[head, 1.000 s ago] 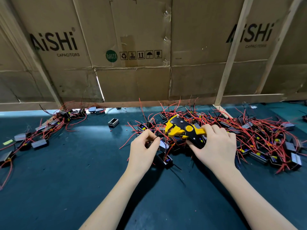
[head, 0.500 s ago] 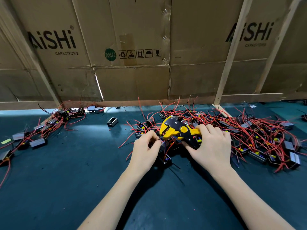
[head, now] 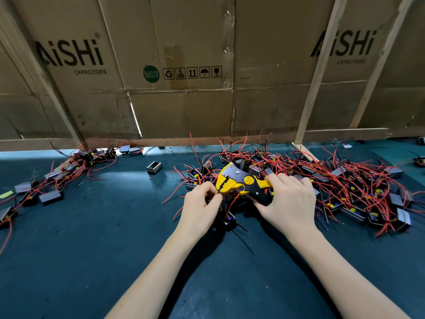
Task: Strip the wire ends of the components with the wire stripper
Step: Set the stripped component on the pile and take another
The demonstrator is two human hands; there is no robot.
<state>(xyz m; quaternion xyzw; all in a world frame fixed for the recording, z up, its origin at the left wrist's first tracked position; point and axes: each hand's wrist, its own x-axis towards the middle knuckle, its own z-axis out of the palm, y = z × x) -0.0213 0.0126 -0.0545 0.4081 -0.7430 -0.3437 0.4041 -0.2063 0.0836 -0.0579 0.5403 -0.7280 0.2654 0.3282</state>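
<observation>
We see two bare hands working on a dark green tabletop (head: 92, 249). The right hand (head: 289, 203) has its fingers curled around the handles of the yellow and black wire stripper (head: 241, 183). The tool's head points to the left, and it sits just above the middle of the tabletop, toward the back edge.

The left hand (head: 200, 208) is right beside the head of the tool. Its thumb and fingers are pinched together at the tool's mouth. We think they pinch a thin red wire (head: 231, 202), but the spot is too small for us to be sure. The wire hangs down to a small black component (head: 230, 221), which lies on the tabletop between the two hands.

A big pile of components (head: 345, 187) with red wires is spread behind and beside the right hand, toward the right edge. A smaller pile (head: 69, 169) lies near the back left corner and along the left edge. One little open box (head: 154, 168) sits alone between the two piles.

A cardboard wall (head: 184, 107) with wooden strips stands along the back edge of the tabletop. It has "AiSHi CAPACITORS" printed on it.
</observation>
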